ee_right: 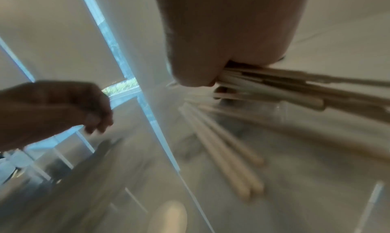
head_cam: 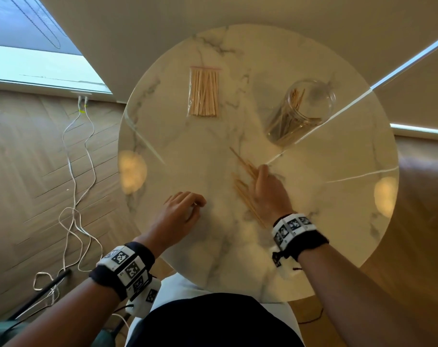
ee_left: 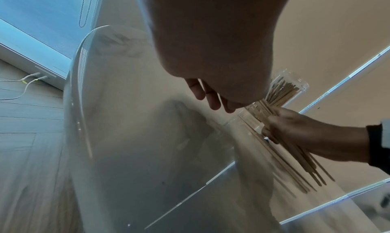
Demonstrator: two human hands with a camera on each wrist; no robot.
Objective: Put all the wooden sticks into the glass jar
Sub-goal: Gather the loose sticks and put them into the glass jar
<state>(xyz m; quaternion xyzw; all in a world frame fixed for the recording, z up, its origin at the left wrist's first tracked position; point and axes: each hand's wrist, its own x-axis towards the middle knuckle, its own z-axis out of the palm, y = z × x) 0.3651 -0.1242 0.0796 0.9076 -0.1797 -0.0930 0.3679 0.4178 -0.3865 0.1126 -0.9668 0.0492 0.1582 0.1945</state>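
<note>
On the round marble table (head_cam: pixel 177 151) my right hand (head_cam: pixel 265 186) grips a fanned bundle of wooden sticks (head_cam: pixel 245 179) just above the surface, near the middle right. In the right wrist view the sticks (ee_right: pixel 284 85) jut out from under my palm (ee_right: pixel 211 53). The glass jar (head_cam: pixel 300 112) stands upright beyond that hand, apart from it, with several sticks inside. From the left wrist view the jar (ee_left: pixel 284 90) shows behind the bundle (ee_left: pixel 299 155). My left hand (head_cam: pixel 187 204) rests near the table's front left, fingers loosely curled, holding nothing.
A clear plastic bag of more wooden sticks (head_cam: pixel 204 92) lies flat at the back centre of the table. White cables (head_cam: pixel 72 171) trail over the wooden floor on the left. The table edge is close to my body at the front.
</note>
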